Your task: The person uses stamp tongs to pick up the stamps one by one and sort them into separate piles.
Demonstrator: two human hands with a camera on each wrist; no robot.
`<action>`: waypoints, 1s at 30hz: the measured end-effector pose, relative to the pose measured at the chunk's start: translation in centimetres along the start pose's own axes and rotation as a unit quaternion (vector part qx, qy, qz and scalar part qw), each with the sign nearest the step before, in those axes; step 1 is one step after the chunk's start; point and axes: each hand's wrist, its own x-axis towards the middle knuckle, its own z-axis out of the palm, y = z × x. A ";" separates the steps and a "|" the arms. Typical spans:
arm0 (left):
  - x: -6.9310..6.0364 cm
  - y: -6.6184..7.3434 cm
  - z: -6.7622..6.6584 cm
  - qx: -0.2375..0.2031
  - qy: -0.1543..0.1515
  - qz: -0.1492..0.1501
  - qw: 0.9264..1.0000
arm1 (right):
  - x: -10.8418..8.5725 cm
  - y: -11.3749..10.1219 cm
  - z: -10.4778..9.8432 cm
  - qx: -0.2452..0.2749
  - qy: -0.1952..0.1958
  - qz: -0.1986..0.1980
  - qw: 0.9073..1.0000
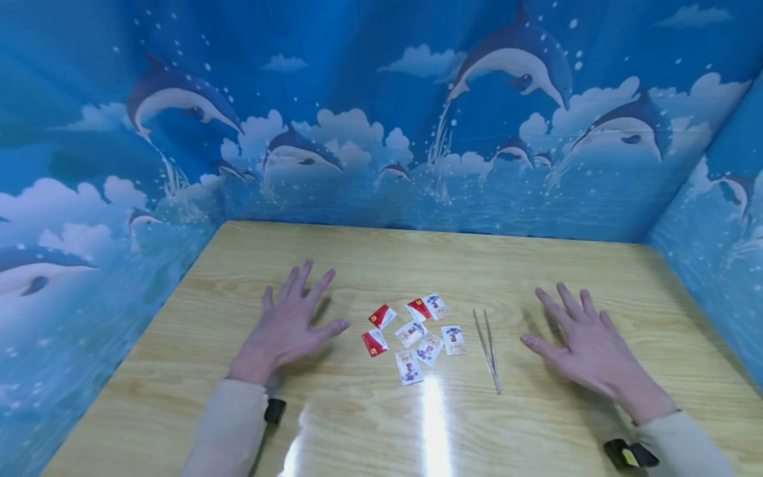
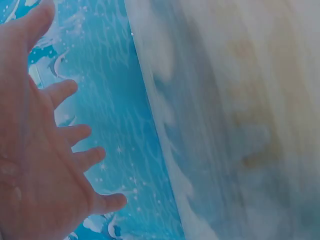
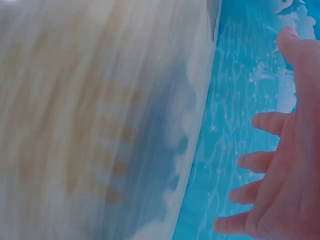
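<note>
Several small cards lie loosely grouped mid-table in the head view: a red-and-white one at the left, a pale printed one at the right. Metal tweezers lie just right of them, tips pointing away. My left hand is left of the cards with fingers spread, holding nothing. To the right of the tweezers, my right hand also has its fingers spread and holds nothing. Each wrist view shows its own hand, left and right, palm visible and fingers apart.
The wooden table has bright light reflections near its front. A blue curtain printed with dolphins and clouds stands along the table's back edge and both sides. Dark bands sit at both wrists below pale sleeves.
</note>
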 end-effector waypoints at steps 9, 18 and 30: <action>1.1 2.2 0.4 -0.010 -0.005 0.037 0.999 | 0.8 -1.9 1.0 -0.004 0.001 -0.030 1.000; 2.1 4.5 1.3 -0.015 -0.020 0.065 0.998 | 1.3 -3.4 1.9 -0.015 0.008 -0.063 0.998; 3.4 8.8 2.9 -0.066 -0.057 0.143 0.986 | 1.8 -5.7 1.8 -0.005 -0.004 -0.076 0.997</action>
